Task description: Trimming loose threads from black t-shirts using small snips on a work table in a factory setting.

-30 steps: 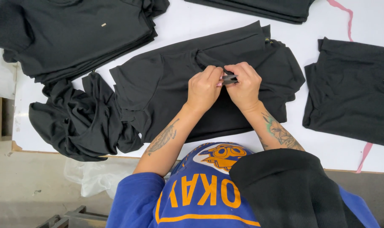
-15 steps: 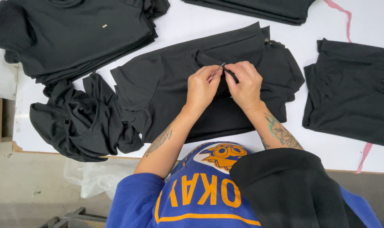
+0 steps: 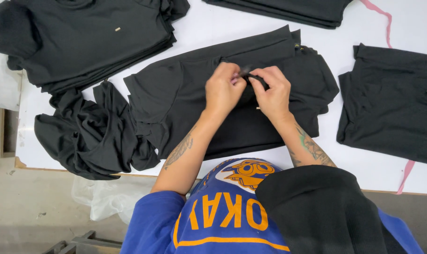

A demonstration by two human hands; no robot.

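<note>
Both hands meet over the flat garment (image 3: 185, 103): left hand (image 3: 223, 89) pinches its fabric, right hand (image 3: 272, 91) grips a small dark tool (image 3: 247, 71). Left of it a crumpled heap (image 3: 82, 136) looks unprocessed; right, a folded piece (image 3: 392, 103) seems finished.

The bench (image 3: 345, 28) is white. At its middle lies a black garment (image 3: 185, 94); left of that sits a crumpled black heap (image 3: 86, 136), above-left a black stack (image 3: 82, 37) bearing a small tan tag, right a black piece (image 3: 392, 103). Two pink strips (image 3: 405, 176) cross the bench's right side. The sleeve (image 3: 152, 226) is blue, lettered orange.
</note>
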